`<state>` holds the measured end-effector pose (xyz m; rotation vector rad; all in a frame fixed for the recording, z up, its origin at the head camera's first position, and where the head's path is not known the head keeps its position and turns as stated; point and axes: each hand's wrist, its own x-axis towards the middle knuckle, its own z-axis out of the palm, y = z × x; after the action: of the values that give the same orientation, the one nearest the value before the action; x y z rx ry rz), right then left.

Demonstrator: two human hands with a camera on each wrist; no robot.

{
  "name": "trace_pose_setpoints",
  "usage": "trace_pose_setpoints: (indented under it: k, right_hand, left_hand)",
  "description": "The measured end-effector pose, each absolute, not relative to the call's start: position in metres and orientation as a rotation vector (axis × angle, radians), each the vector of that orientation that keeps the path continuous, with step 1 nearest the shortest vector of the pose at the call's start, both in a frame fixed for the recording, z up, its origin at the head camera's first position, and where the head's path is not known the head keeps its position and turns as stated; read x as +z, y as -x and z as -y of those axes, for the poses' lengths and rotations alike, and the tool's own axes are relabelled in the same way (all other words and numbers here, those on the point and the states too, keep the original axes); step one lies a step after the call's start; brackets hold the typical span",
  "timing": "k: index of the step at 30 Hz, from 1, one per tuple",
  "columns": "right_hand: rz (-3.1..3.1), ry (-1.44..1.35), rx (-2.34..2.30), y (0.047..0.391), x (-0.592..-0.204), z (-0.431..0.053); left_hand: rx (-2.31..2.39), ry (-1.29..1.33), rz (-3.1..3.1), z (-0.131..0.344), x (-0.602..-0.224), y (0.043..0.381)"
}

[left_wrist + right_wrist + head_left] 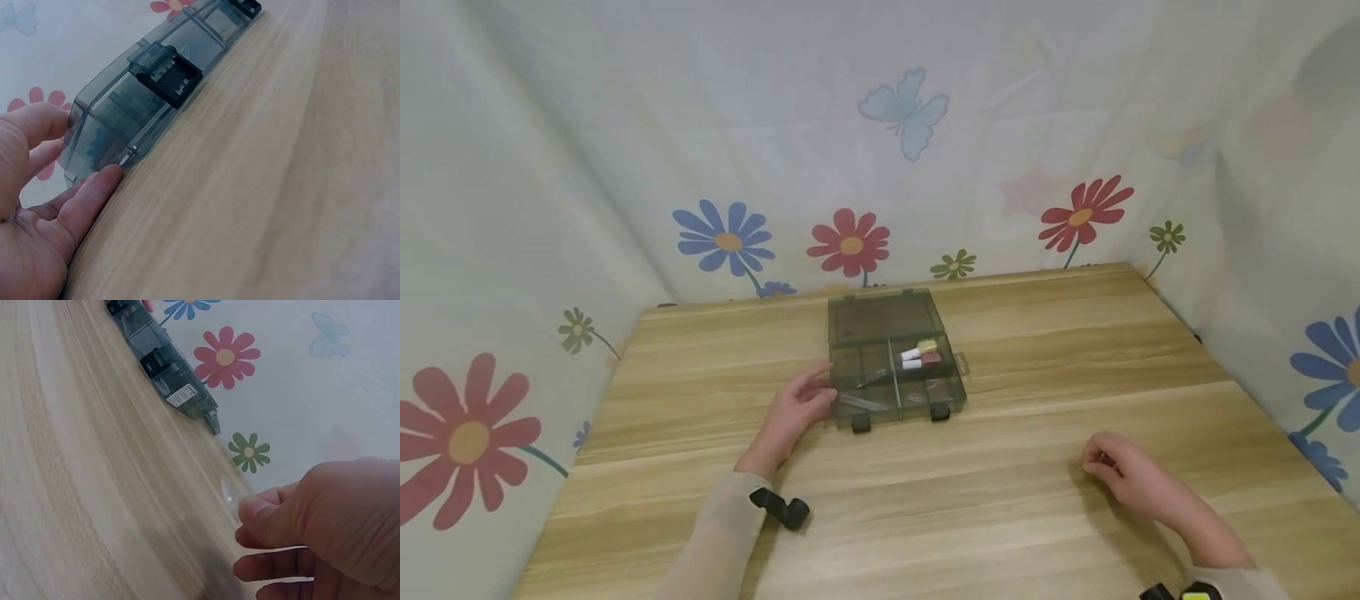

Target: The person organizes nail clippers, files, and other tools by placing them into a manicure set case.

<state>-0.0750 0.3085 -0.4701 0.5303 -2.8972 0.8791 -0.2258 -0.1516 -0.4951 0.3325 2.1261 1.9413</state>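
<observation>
A smoky see-through compartment box (897,375) sits toward the back of the table with its lid (883,317) raised. Against its left end rest the fingers of my left hand (793,408), thumb and fingers spread along the corner in the left wrist view. Inside, one yellow-and-white piece (919,350) and one dark red-and-white piece (921,361) lie in the back right compartment. A thin dark tool (872,377) and a clear strip (859,402) are on the left side. To the right, my right hand (1131,475) pinches a small clear piece (229,489) between thumb and forefinger.
The wood-grain table (1000,500) meets a white flowered cloth (775,125) behind and at both sides. Two black latches (169,78) hang along the box's front. A small loop handle (962,363) sticks out at its right end.
</observation>
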Motion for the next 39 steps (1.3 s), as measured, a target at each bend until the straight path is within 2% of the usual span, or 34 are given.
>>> trace_pose_setpoints:
  k: [18,39]
  right_hand:
    - [2.873,-0.418,0.852,0.091,-0.461,-0.295]
    - [2.879,-0.499,0.870,0.119,-0.442,-0.282]
  left_hand:
    - [1.945,-0.315,-2.128,0.151,-0.496,0.226]
    - [1.955,-0.303,-2.107,0.151,-0.495,0.225]
